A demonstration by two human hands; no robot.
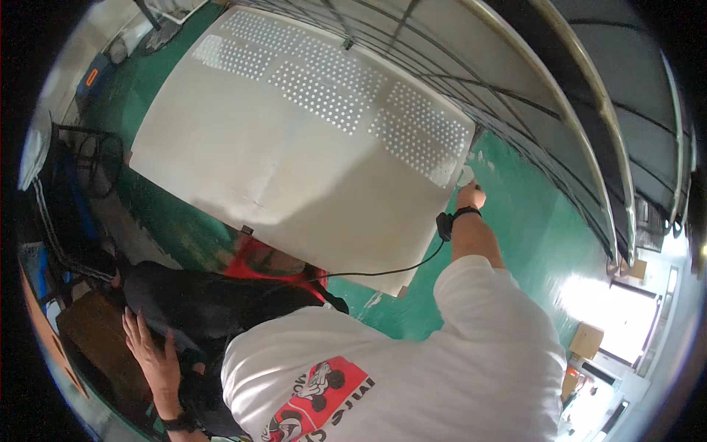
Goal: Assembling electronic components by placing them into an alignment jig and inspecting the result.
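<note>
Broad off-white panel [221, 158], a flat rectangular board with rows of small white dots along its far half, lies out in front of the person over a glossy green floor [515, 191]; from where I stand I can't tell whether those dots are holes or spots on the surface. Its long axis slants from the upper left down toward the lower right, so one short edge faces the right hand [471, 196]. That hand is much the nearer, just beyond that edge, with the board to the left of its fingers. They're curled closed, seemingly around a small pale flat piece [465, 175] poking out toward the board's edge; whether the piece touches it, I can't make out. A thin black cable [383, 274] trails from the black wrist unit [444, 226]. Well apart from the board, the left hand [152, 361] has its fingers extended and loosely spread beside dark black cloth [199, 298], gripping nothing I can see. Under the board's near edge shows a bright red frame [239, 264].
</note>
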